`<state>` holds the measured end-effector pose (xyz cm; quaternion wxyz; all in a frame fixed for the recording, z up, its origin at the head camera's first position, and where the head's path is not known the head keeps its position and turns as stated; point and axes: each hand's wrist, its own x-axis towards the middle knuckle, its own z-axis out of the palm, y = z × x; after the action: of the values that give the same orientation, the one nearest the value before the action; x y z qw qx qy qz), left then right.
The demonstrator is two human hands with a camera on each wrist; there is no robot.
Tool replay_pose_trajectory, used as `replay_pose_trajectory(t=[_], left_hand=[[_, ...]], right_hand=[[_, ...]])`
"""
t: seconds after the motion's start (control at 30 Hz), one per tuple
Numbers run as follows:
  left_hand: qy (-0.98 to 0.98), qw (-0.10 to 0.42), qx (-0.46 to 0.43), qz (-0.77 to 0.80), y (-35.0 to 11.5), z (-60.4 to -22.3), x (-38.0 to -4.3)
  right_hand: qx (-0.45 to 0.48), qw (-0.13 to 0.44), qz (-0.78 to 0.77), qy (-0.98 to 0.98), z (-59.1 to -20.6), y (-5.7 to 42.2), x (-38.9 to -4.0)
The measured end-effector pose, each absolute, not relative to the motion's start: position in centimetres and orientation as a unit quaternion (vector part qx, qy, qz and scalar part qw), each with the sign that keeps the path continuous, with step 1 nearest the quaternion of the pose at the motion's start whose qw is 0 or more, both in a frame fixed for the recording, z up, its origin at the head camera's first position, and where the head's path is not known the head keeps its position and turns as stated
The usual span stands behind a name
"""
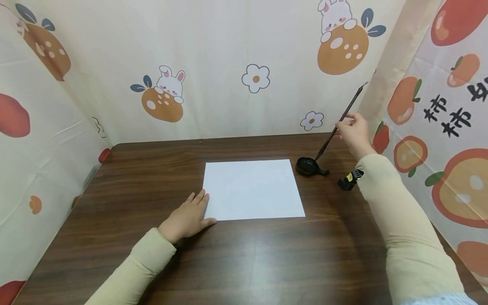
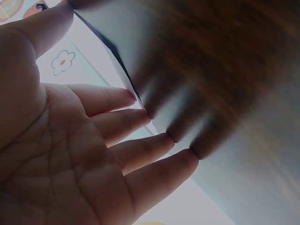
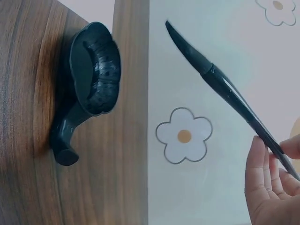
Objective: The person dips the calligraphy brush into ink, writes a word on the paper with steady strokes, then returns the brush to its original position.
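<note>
My right hand [image 1: 354, 132] pinches a dark writing brush [image 1: 345, 113] by its handle at the table's right. In the right wrist view the brush [image 3: 229, 96] has a black, slightly bent tip that hangs apart from a black ink dish [image 3: 96, 70]. The dish [image 1: 307, 166] is scalloped, has a short handle and stands just right of a blank white sheet of paper [image 1: 253, 190]. Flat on the paper's lower left edge rests my left hand [image 1: 188, 216], fingers straight. The left wrist view shows its palm [image 2: 61, 154] and fingertips touching the surface.
A brown wood-grain table [image 1: 248, 262] carries the paper and dish. Behind it hangs a pale curtain [image 1: 221, 51] printed with rabbits, fruit and flowers; patterned cloth [image 1: 431, 203] stands close at the right side. A small black device [image 1: 350, 179] sits on my right wrist.
</note>
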<state>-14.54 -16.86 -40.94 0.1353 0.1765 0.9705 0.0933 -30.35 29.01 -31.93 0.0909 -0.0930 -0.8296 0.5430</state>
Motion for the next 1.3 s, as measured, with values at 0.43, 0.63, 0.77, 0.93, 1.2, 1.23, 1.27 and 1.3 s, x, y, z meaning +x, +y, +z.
replay_pose_trajectory(t=[0.43,0.63,0.77,0.93,1.2,1.23,1.27,1.3], left_hand=[[0.971,0.135,0.172,0.092,-16.9,-41.1,-14.4],[0.971,0.132,0.175,0.095,-16.8,-40.9,-14.4],[0.971,0.134,0.176,0.095,-16.8,-41.0,-14.4],[0.971,0.134,0.174,0.093,-16.8,-41.0,-14.5],[0.972,0.135,0.169,0.091,-16.8,-40.9,-14.5],[0.972,0.135,0.169,0.091,-16.8,-40.9,-14.5],[0.972,0.135,0.169,0.091,-16.8,-40.9,-14.5],[0.972,0.135,0.169,0.09,-16.8,-41.0,-14.5]], right_hand=[[-0.043,0.194,0.563,-0.803,-32.9,28.4,-29.1],[0.003,0.2,0.589,-0.783,-34.2,27.9,-28.7],[0.006,0.19,0.585,-0.789,-35.0,27.6,-28.5],[0.0,0.177,0.566,-0.805,-35.8,27.3,-28.3],[-0.01,0.176,0.556,-0.812,-36.7,27.2,-28.3],[-0.011,0.176,0.556,-0.812,-36.8,27.1,-28.4],[-0.012,0.176,0.555,-0.813,-36.8,27.1,-28.4],[-0.012,0.176,0.555,-0.813,-36.9,27.1,-28.5]])
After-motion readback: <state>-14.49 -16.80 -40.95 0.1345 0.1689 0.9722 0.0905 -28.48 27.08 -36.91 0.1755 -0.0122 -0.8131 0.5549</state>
